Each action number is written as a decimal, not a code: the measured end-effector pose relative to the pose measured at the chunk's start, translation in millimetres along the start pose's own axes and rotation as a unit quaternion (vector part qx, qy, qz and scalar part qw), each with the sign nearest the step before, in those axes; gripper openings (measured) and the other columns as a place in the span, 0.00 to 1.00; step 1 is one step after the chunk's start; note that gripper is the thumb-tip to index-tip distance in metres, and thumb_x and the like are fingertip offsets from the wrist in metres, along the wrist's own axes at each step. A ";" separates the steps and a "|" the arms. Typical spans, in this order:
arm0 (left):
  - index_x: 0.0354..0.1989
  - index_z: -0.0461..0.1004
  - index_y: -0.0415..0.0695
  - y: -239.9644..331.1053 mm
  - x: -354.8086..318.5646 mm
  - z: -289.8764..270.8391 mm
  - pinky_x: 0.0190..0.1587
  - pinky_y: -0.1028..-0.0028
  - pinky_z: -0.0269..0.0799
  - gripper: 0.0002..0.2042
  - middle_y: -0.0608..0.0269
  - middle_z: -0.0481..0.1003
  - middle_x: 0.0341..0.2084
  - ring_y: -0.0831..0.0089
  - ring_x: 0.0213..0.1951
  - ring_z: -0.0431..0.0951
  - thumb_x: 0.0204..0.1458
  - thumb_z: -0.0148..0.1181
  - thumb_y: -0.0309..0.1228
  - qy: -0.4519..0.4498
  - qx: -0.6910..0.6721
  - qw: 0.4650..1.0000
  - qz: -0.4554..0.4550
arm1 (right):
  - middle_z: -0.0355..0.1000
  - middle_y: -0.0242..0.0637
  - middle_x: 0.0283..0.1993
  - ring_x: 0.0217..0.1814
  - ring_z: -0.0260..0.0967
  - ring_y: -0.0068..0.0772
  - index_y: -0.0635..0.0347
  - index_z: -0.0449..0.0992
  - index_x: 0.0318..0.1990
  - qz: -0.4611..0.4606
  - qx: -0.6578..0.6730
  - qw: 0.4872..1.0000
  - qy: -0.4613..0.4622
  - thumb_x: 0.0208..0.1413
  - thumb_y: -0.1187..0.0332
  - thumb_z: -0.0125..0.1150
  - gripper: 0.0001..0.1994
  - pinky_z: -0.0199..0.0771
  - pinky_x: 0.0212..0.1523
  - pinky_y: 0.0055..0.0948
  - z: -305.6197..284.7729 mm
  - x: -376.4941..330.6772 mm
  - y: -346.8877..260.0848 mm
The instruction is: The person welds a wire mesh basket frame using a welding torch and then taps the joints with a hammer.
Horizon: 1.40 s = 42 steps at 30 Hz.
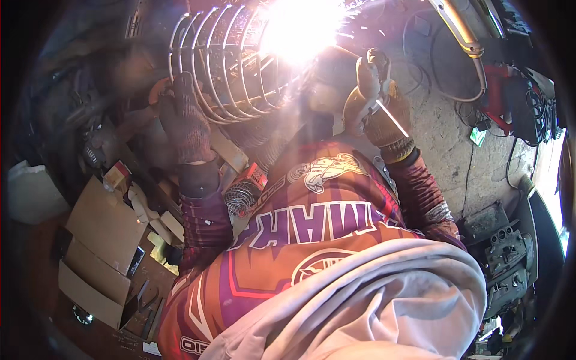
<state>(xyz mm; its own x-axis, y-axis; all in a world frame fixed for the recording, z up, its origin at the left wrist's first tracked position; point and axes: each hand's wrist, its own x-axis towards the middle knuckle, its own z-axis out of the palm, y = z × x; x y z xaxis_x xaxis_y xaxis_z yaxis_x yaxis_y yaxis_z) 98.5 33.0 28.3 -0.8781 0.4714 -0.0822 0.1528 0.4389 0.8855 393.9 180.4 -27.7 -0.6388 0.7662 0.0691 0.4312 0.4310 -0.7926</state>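
Note:
A cage of curved shiny metal bars (225, 67) is at the top, left of centre. My left hand (189, 123), in a dark knitted work glove, grips its left rim with fingers closed. A rounded orange object (159, 92) lies against that hand's outer side. My right hand (379, 102), in a tan and brown glove, pinches a thin welding rod (393, 120). One end sticks out toward my sleeve; the other points toward the cage's right end. There a glaring white welding arc (303, 30) throws sparks and hides the bars and whatever makes it.
Open cardboard boxes (99, 228) stand at lower left. Near my left forearm is a red box (255, 176) beside a wire coil (240, 199). A yellow cylindrical tool (459, 27) with a cord hangs at upper right. Red and black equipment (510, 102) and metal machinery (507, 252) line the right side.

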 end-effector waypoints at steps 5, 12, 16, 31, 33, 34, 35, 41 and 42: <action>0.42 0.72 0.37 -17.0 6.4 -1.7 0.37 0.75 0.68 0.08 0.62 0.73 0.30 0.76 0.35 0.74 0.60 0.54 0.30 -0.016 -0.081 0.997 0.009 | 0.74 0.48 0.38 0.39 0.75 0.50 0.63 0.68 0.49 -0.029 0.017 0.999 0.012 0.52 0.58 0.62 0.22 0.75 0.37 0.39 6.6 -5.1 11.6; 0.51 0.71 0.41 -6.2 4.0 -6.9 0.45 0.67 0.68 0.11 0.58 0.71 0.36 0.65 0.41 0.73 0.60 0.49 0.25 -0.059 0.436 0.830 0.342 | 0.73 0.39 0.46 0.46 0.74 0.34 0.62 0.69 0.53 0.105 0.209 0.972 0.038 0.53 0.57 0.63 0.24 0.74 0.47 0.34 15.6 -20.9 20.7; 0.54 0.69 0.41 -9.8 -0.5 -6.8 0.46 0.66 0.69 0.14 0.55 0.71 0.43 0.61 0.45 0.74 0.60 0.48 0.25 -0.067 0.361 0.886 0.282 | 0.75 0.45 0.44 0.46 0.75 0.38 0.64 0.70 0.52 0.090 0.229 0.969 0.041 0.45 0.55 0.69 0.30 0.73 0.47 0.34 11.9 -19.8 20.1; 0.63 0.58 0.40 2.3 -7.4 -3.9 0.53 0.64 0.70 0.26 0.46 0.69 0.53 0.57 0.53 0.73 0.56 0.55 0.30 -0.142 0.211 0.964 0.079 | 0.75 0.47 0.45 0.47 0.75 0.44 0.61 0.69 0.52 0.097 0.257 0.960 0.055 0.42 0.61 0.69 0.28 0.73 0.48 0.35 30.7 -27.1 33.1; 0.58 0.65 0.38 2.8 -3.0 1.7 0.50 0.68 0.71 0.21 0.52 0.72 0.50 0.64 0.50 0.75 0.60 0.51 0.37 -0.102 0.095 0.990 -0.017 | 0.74 0.46 0.45 0.47 0.75 0.45 0.61 0.69 0.52 0.085 0.234 0.967 0.043 0.43 0.61 0.69 0.28 0.74 0.47 0.35 29.1 -26.2 32.0; 0.55 0.69 0.38 6.2 -1.7 5.4 0.48 0.71 0.73 0.20 0.55 0.74 0.47 0.69 0.47 0.76 0.63 0.49 0.41 -0.078 0.045 0.994 -0.058 | 0.74 0.46 0.45 0.47 0.75 0.45 0.61 0.69 0.52 0.075 0.210 0.974 0.031 0.43 0.61 0.69 0.28 0.74 0.47 0.36 27.4 -26.1 33.0; 0.50 0.71 0.38 11.7 -4.7 8.0 0.43 0.73 0.74 0.19 0.56 0.76 0.42 0.70 0.43 0.78 0.61 0.52 0.42 -0.058 -0.039 0.989 -0.129 | 0.74 0.46 0.45 0.47 0.75 0.45 0.61 0.69 0.52 0.065 0.185 0.980 0.019 0.43 0.61 0.69 0.28 0.74 0.47 0.36 25.4 -25.3 33.0; 0.46 0.70 0.40 24.8 -7.6 9.6 0.41 0.73 0.74 0.16 0.59 0.75 0.37 0.73 0.39 0.77 0.60 0.54 0.41 -0.114 -0.110 0.984 -0.088 | 0.73 0.43 0.46 0.45 0.72 0.40 0.60 0.55 0.69 0.008 0.018 1.000 0.023 0.43 0.52 0.65 0.45 0.75 0.43 0.36 16.7 -10.2 14.3; 0.45 0.70 0.40 20.7 -5.9 10.6 0.41 0.73 0.73 0.16 0.59 0.75 0.37 0.73 0.38 0.77 0.60 0.54 0.41 -0.105 -0.089 0.987 -0.077 | 0.72 0.43 0.47 0.45 0.72 0.39 0.60 0.54 0.69 0.009 0.021 1.000 0.017 0.43 0.52 0.64 0.45 0.75 0.43 0.36 16.2 -9.5 14.2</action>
<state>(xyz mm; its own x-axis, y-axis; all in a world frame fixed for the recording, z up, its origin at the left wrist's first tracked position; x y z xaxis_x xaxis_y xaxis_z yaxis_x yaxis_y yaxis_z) 111.7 47.5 42.3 -0.7690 0.5651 -0.2990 -0.0748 0.3849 0.9199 395.7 171.4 -49.4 -0.6081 0.7904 0.0743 0.4154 0.3965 -0.8187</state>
